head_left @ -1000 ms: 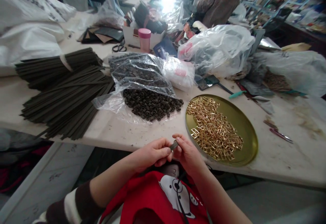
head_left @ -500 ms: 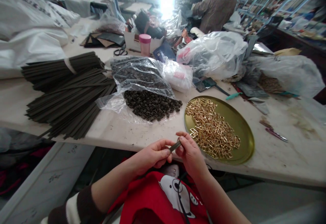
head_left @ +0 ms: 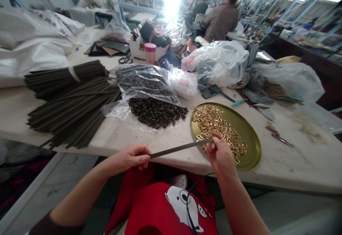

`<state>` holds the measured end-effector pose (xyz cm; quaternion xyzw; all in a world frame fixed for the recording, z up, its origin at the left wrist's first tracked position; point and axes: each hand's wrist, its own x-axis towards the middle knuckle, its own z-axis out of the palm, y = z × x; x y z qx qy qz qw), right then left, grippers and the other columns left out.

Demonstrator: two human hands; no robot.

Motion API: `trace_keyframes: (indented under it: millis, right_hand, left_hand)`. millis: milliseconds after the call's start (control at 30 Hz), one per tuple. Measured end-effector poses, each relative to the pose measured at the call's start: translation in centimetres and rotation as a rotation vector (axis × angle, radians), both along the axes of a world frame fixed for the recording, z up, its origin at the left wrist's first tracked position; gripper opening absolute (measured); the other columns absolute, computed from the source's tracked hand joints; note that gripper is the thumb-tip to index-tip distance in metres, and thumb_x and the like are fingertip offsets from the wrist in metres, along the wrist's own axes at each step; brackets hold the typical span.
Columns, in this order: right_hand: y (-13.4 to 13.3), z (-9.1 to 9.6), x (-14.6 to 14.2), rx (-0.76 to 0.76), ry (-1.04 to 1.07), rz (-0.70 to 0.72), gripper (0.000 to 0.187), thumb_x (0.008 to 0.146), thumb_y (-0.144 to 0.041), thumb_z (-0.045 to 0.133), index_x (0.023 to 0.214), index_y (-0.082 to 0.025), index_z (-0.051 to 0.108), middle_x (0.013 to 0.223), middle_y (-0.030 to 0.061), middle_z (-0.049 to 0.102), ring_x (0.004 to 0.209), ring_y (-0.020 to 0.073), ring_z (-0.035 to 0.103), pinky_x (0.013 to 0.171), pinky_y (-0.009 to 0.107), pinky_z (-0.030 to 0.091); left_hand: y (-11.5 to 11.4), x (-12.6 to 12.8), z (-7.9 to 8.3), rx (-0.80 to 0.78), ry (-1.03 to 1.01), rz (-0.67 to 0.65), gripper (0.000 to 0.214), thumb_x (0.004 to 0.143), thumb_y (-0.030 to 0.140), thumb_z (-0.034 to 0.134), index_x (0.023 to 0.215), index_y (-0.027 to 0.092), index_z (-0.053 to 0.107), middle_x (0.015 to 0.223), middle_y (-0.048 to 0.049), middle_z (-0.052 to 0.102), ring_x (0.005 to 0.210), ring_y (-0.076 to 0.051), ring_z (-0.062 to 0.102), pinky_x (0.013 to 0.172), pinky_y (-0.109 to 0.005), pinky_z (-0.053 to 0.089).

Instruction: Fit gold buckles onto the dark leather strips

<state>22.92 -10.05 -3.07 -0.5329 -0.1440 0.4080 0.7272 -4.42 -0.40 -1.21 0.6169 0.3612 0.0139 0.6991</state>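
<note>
A narrow dark olive strap [head_left: 181,147] stretches nearly straight between my hands, just above the table's front edge. My left hand [head_left: 136,157] pinches its left end, and my right hand [head_left: 220,152] grips the right end, which sits slightly higher. Behind my right hand lies a round gold tray [head_left: 252,146] with a heap of small gold metal buckles [head_left: 213,121] in it. Small dark loops [head_left: 157,112] spill from a clear plastic bag [head_left: 146,80] beyond the strap. Bundles of similar dark straps [head_left: 72,103] lie at the left.
Scissors [head_left: 125,59], a pink-lidded jar [head_left: 150,53] and clear plastic bags [head_left: 216,62] stand toward the back. A tool with a teal tip [head_left: 239,102] and small snips [head_left: 282,140] lie on the right. A person [head_left: 221,19] in brown is in the background.
My hands have drawn apart, left hand leftward and right hand rightward over the tray's edge. A long stretch of strap now shows between them. The view has shifted a little.
</note>
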Motion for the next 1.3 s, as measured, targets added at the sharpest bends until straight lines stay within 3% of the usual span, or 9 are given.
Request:
trace_keyframes:
  millis: [100, 200, 300, 400, 467, 567, 800, 1067, 1300]
  right_hand:
    - [-0.8, -1.0, 0.6, -0.052, -0.126, -0.057, 0.018, 0.072, -0.030, 0.060, 0.086, -0.021, 0.054, 0.049, -0.0089, 0.043, 0.043, 0.0052, 0.038, 0.043, 0.015, 0.032]
    - [-1.5, -2.0, -0.4, -0.133, -0.341, 0.040, 0.017, 0.079, -0.035, 0.053, 0.090, -0.021, 0.053, 0.053, -0.0071, 0.048, 0.048, 0.0073, 0.043, 0.048, 0.018, 0.035]
    - [-1.9, -2.6, -2.1, -0.200, -0.538, 0.451, 0.018, 0.082, -0.035, 0.049, 0.087, -0.019, 0.055, 0.056, -0.0042, 0.054, 0.054, 0.0105, 0.049, 0.055, 0.022, 0.039]
    - [-1.4, -2.4, -3.4, -0.240, -0.798, 0.826, 0.015, 0.082, -0.030, 0.049, 0.079, -0.019, 0.059, 0.064, -0.0008, 0.059, 0.061, 0.0133, 0.053, 0.058, 0.025, 0.039]
    - [-0.3, -1.9, -3.4, -0.243, -0.981, 0.856, 0.014, 0.081, -0.028, 0.049, 0.076, -0.020, 0.060, 0.069, 0.0005, 0.061, 0.066, 0.0147, 0.054, 0.060, 0.025, 0.038]
    - [2.5, -1.4, -2.5, -0.229, -1.119, 0.686, 0.016, 0.084, -0.029, 0.046, 0.079, -0.021, 0.059, 0.070, 0.0008, 0.060, 0.066, 0.0156, 0.054, 0.061, 0.026, 0.038]
    - [10.3, -3.3, -1.5, -0.364, -1.466, 0.555, 0.015, 0.083, -0.023, 0.046, 0.091, -0.019, 0.058, 0.087, 0.0063, 0.060, 0.071, 0.0176, 0.055, 0.064, 0.028, 0.039]
    - [12.0, -4.5, -2.3, -0.536, -1.710, 0.558, 0.009, 0.082, -0.019, 0.047, 0.086, -0.018, 0.055, 0.087, 0.0100, 0.057, 0.074, 0.0210, 0.054, 0.063, 0.030, 0.037]
    - [11.4, -3.7, -2.1, -0.481, -1.575, 0.509, 0.017, 0.079, -0.010, 0.044, 0.090, -0.015, 0.056, 0.088, 0.0106, 0.058, 0.079, 0.0214, 0.054, 0.070, 0.033, 0.040]
  left_hand:
    - [1.9, -2.6, -0.2, 0.215, 0.078, 0.127, 0.018, 0.073, 0.033, 0.061, 0.070, 0.015, 0.060, 0.061, 0.0030, 0.057, 0.059, -0.010, 0.049, 0.056, -0.019, 0.038]
    - [3.2, -3.8, 0.4, 0.304, -0.011, 0.472, 0.013, 0.068, 0.027, 0.067, 0.069, 0.017, 0.059, 0.058, 0.0045, 0.057, 0.055, -0.009, 0.049, 0.053, -0.017, 0.037]
    - [4.1, -3.1, 1.8, 0.191, -0.322, 0.876, 0.011, 0.067, 0.022, 0.065, 0.072, 0.018, 0.056, 0.068, 0.0031, 0.063, 0.059, -0.009, 0.053, 0.054, -0.017, 0.041]
    - [4.5, -0.9, 3.1, 0.103, -0.563, 1.037, 0.011, 0.070, 0.021, 0.061, 0.070, 0.017, 0.051, 0.066, 0.0025, 0.062, 0.060, -0.009, 0.056, 0.057, -0.018, 0.045]
    - [4.3, 0.9, 3.4, 0.159, -0.621, 0.983, 0.012, 0.074, 0.022, 0.059, 0.071, 0.017, 0.048, 0.058, 0.0047, 0.057, 0.052, -0.007, 0.052, 0.051, -0.016, 0.043]
    - [3.6, 3.8, 2.6, 0.171, -0.528, 0.785, 0.012, 0.078, 0.025, 0.055, 0.075, 0.017, 0.045, 0.052, 0.0073, 0.050, 0.041, -0.003, 0.041, 0.040, -0.013, 0.031]
    - [1.9, 8.1, -1.9, -0.309, -0.308, 0.507, 0.015, 0.075, 0.018, 0.049, 0.089, 0.014, 0.048, 0.057, 0.0065, 0.046, 0.037, -0.001, 0.031, 0.036, -0.014, 0.019]
    - [1.8, 8.3, -3.1, -0.508, -0.326, 0.525, 0.034, 0.066, 0.007, 0.046, 0.099, 0.011, 0.052, 0.068, 0.0005, 0.052, 0.044, -0.003, 0.040, 0.041, -0.015, 0.025]
    - [1.2, 7.7, -2.2, -0.726, -0.388, 0.556, 0.031, 0.068, 0.004, 0.048, 0.097, 0.008, 0.057, 0.074, -0.0034, 0.054, 0.053, -0.005, 0.047, 0.047, -0.015, 0.034]
